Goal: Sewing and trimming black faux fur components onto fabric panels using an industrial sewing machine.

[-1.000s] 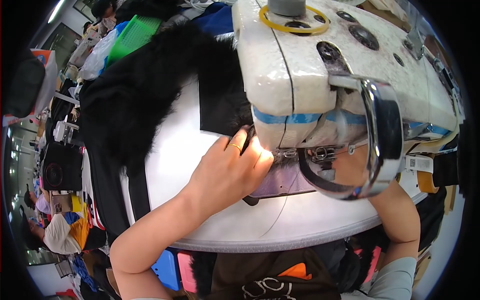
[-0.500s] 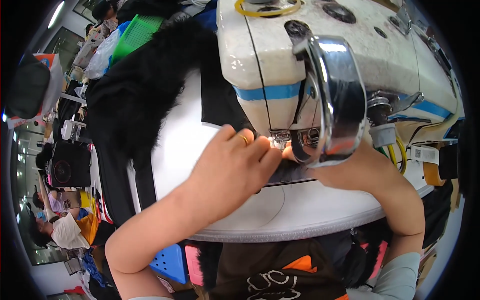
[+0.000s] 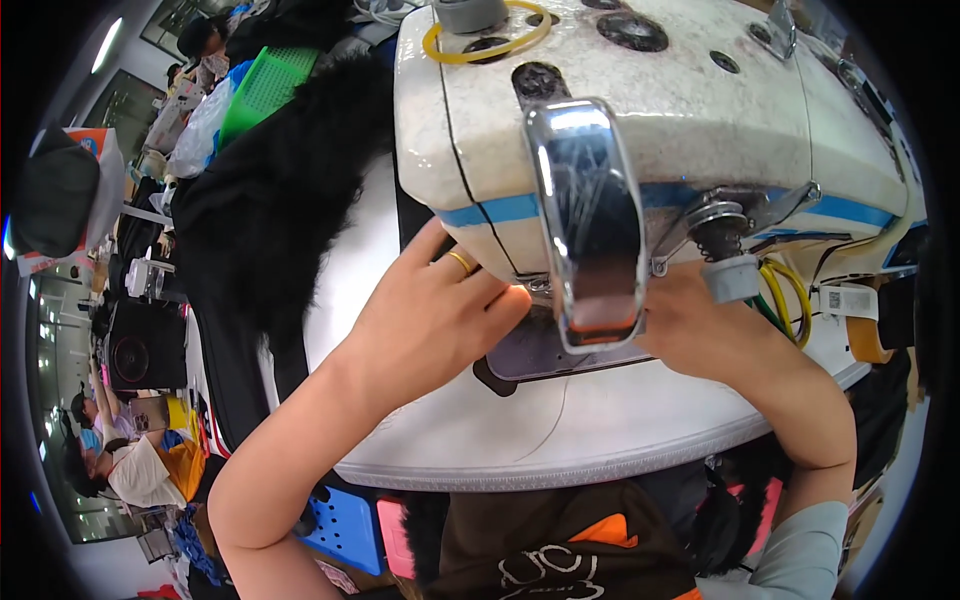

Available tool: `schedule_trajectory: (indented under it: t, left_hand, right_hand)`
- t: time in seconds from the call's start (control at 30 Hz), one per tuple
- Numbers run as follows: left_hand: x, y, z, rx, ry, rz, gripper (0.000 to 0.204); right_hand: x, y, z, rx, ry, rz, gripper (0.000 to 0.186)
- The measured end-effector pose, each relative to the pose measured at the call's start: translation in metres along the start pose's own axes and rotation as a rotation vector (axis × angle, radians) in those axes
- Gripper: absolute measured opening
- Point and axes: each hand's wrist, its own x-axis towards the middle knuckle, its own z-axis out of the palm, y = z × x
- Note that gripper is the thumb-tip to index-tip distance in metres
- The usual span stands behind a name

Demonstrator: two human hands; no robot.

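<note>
My left hand (image 3: pixel 425 315), a ring on one finger, is at the sewing machine head (image 3: pixel 520 130) with its fingers bent over black cloth (image 3: pixel 412 218). Its far fingertips go out of sight under the head. Beside the needle area my right hand (image 3: pixel 692 325) lies low, its fingers covered by a shiny chrome guard (image 3: pixel 590 230). Between the hands a dark metal plate (image 3: pixel 540 358) shows on the white table (image 3: pixel 470 430). The needle itself is hidden.
Black cloth with a furry edge (image 3: pixel 300 190) is heaped on the left. Behind it stands a green basket (image 3: pixel 268 90). Yellow cables (image 3: pixel 790 295) hang at the right. A blue perforated plastic piece (image 3: pixel 345 525) sits below the table edge. People (image 3: pixel 140 470) work far left.
The machine head appears shifted left and lower in view. My left hand has moved left from the needle area, its fingers reaching farther under the head, and more of the metal plate shows.
</note>
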Motion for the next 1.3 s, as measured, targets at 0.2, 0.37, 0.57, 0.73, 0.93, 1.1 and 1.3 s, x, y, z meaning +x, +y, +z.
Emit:
schedule_trajectory:
  t: [0.2,0.37,0.57,0.73,0.93,1.1,1.3]
  left_hand:
    - [-0.003,0.001,0.004,0.122,-0.056,-0.046,0.009]
    - [-0.008,0.009,-0.002,0.227,-0.012,0.153,0.011]
    - [-0.015,0.011,0.008,0.239,0.033,0.183,0.012]
    - [-0.011,0.011,0.005,0.196,0.037,0.148,0.018]
    - [-0.009,0.017,0.004,0.187,-0.004,0.099,0.021]
    - [-0.008,0.022,0.007,0.187,-0.006,0.078,0.021]
    - [-0.011,0.029,0.016,0.239,0.044,0.028,0.014]
  right_hand:
    - [0.000,-0.001,0.021,-0.013,0.075,0.025,0.010]
    - [-0.004,0.001,0.030,0.058,0.095,0.045,0.012]
    - [-0.003,0.000,0.024,0.041,0.151,0.025,0.016]
    - [-0.009,0.000,0.029,0.213,0.087,0.138,0.016]
    - [-0.002,0.001,0.023,0.046,0.085,0.116,0.008]
    - [-0.002,-0.002,0.025,-0.017,0.127,0.131,0.008]
    - [-0.004,-0.001,0.020,0.071,0.093,0.152,0.009]
